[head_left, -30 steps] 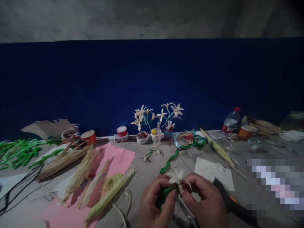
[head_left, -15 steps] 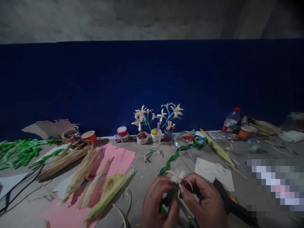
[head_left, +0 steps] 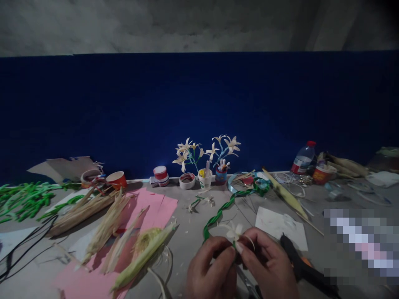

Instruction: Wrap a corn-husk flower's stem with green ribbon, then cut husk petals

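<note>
Low in the middle, my left hand (head_left: 209,270) and my right hand (head_left: 267,268) meet around a small cream husk flower (head_left: 233,232). Both hands are closed, pinching the flower's base from either side. A green ribbon (head_left: 222,211) runs from my left fingers in a loop and twists away across the table toward a green roll (head_left: 261,185) further back. The flower's stem is hidden between my fingers.
A black glue gun (head_left: 304,265) lies right of my hands, white paper (head_left: 280,226) behind it. Corn husks (head_left: 102,216) and a cob (head_left: 143,253) lie on pink paper (head_left: 156,209) at left. Finished flowers (head_left: 205,153) stand in cups by the blue wall; a bottle (head_left: 304,158) at right.
The green ribbon has been pulled out into a loop left of the flower. My hands sank slightly and my left fingers shifted along the flower's base.
</note>
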A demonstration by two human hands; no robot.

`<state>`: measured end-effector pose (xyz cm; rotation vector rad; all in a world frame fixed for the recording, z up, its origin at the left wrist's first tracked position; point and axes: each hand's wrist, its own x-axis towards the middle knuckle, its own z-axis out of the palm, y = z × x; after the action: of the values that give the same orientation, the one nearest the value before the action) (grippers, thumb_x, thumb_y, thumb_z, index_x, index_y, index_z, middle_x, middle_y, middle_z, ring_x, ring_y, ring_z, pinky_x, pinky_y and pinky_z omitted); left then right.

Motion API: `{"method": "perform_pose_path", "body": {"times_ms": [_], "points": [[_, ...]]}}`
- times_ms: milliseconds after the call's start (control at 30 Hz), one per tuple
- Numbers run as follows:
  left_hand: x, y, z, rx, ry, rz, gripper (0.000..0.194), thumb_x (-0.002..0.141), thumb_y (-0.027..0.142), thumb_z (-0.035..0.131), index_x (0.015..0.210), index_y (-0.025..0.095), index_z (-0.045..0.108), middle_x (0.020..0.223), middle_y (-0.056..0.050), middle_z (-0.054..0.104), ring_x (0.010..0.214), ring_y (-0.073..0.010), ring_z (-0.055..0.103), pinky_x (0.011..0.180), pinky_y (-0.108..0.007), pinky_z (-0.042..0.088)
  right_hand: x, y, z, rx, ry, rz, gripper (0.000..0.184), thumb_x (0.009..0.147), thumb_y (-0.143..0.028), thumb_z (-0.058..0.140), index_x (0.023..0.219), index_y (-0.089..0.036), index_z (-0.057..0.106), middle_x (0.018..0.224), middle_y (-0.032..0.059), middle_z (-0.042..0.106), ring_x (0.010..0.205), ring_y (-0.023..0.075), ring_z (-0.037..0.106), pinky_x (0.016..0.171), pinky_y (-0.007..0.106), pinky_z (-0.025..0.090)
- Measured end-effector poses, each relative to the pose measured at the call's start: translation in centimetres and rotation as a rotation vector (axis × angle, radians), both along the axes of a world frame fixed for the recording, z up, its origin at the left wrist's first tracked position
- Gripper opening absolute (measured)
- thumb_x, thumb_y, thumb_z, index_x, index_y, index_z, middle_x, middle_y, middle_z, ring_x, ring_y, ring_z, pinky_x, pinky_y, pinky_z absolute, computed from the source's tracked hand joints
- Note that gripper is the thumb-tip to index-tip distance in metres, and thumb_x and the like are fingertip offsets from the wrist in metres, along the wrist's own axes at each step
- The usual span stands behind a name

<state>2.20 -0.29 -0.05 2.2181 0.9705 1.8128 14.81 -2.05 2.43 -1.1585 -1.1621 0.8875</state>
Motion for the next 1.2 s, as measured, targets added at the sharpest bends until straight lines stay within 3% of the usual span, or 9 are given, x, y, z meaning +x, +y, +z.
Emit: {"method": "perform_pose_path", "body": {"times_ms": [133, 300, 567, 667, 767, 900, 1067, 1200], "points": [[-0.3, -0.4, -0.6, -0.013, -0.031, 0.031, 0.04, 0.076, 0.002, 0.056, 0.102, 0.029, 0.069, 0.09, -0.009, 0.073, 0.081, -0.0203, 0.071, 0.072, -0.027, 0.056, -0.1, -0.1, 0.0, 0.009, 0.003, 0.005, 0.026, 0.081, -0.038, 0.064, 0.066, -0.021, 0.053, 0.06, -0.0053, 0.048, 0.055, 0.0124, 0.049, 0.051, 0.019, 0.041], [-0.8, -0.7, -0.9, -0.068, -0.113, -0.1, 0.024, 0.09, 0.03, 0.054, 0.105, 0.025, 0.072, 0.098, -0.013, 0.076, 0.09, -0.026, 0.071, 0.08, -0.033, 0.055, 0.0, 0.0, -0.1, 0.028, -0.05, -0.037, 0.024, 0.081, -0.039, 0.065, 0.068, -0.02, 0.055, 0.062, -0.0041, 0.05, 0.056, 0.013, 0.051, 0.05, 0.019, 0.044], [-0.9, -0.1, 1.2, -0.255, -0.245, -0.241, 0.016, 0.082, 0.008, 0.063, 0.083, 0.022, 0.07, 0.077, -0.004, 0.072, 0.074, -0.0185, 0.068, 0.071, -0.025, 0.051, -0.3, -0.1, 0.0, 0.027, -0.061, -0.014, 0.027, 0.083, -0.041, 0.064, 0.067, -0.02, 0.055, 0.061, -0.0043, 0.05, 0.056, 0.0128, 0.052, 0.05, 0.019, 0.043], [-0.8, -0.2, 1.5, -0.327, -0.285, -0.276, 0.012, 0.082, 0.011, 0.064, 0.08, 0.022, 0.07, 0.075, -0.003, 0.071, 0.073, -0.0173, 0.066, 0.07, -0.023, 0.05, -0.7, -0.3, 0.5, 0.012, -0.004, -0.053, 0.028, 0.079, -0.043, 0.067, 0.066, -0.02, 0.056, 0.061, -0.0043, 0.049, 0.056, 0.0129, 0.05, 0.051, 0.02, 0.041], [-0.7, -0.5, 1.3, -0.503, -0.442, -0.313, 0.005, 0.083, 0.025, 0.068, 0.079, 0.022, 0.069, 0.078, -0.004, 0.069, 0.073, -0.0171, 0.065, 0.065, -0.022, 0.051, -1.0, -0.5, 1.0, -0.001, 0.058, -0.089, 0.028, 0.075, -0.042, 0.071, 0.064, -0.02, 0.058, 0.059, -0.0052, 0.048, 0.055, 0.0122, 0.047, 0.05, 0.02, 0.039], [-0.4, -0.6, 1.0, -0.728, -0.555, -0.342, 0.02, 0.08, 0.04, 0.071, 0.08, 0.019, 0.069, 0.075, -0.002, 0.063, 0.063, -0.014, 0.06, 0.054, -0.019, 0.048, -0.9, -0.5, 1.3, -0.014, 0.131, -0.031, 0.023, 0.073, -0.04, 0.074, 0.067, -0.02, 0.065, 0.06, -0.004, 0.054, 0.056, 0.0126, 0.05, 0.052, 0.019, 0.042], [-0.3, -0.2, 0.8, -0.896, -0.616, -0.424, 0.032, 0.077, 0.046, 0.073, 0.071, 0.016, 0.062, 0.062, -0.001, 0.061, 0.057, -0.0118, 0.053, 0.053, -0.019, 0.041, 0.3, -0.4, -0.1, -0.031, 0.09, 0.116, 0.021, 0.081, -0.043, 0.066, 0.083, -0.023, 0.072, 0.07, 0.0002, 0.066, 0.064, 0.0165, 0.06, 0.059, 0.021, 0.05], [-0.4, 0.1, 0.5, -1.005, -0.804, -0.538, 0.034, 0.071, 0.044, 0.08, 0.073, 0.016, 0.062, 0.063, -0.001, 0.063, 0.057, -0.0112, 0.054, 0.054, -0.02, 0.042, 0.3, -0.6, -0.5, -0.109, 0.054, -0.022, 0.026, 0.081, -0.043, 0.065, 0.096, -0.023, 0.073, 0.094, 0.0057, 0.073, 0.089, 0.0231, 0.066, 0.075, 0.025, 0.054]]}}
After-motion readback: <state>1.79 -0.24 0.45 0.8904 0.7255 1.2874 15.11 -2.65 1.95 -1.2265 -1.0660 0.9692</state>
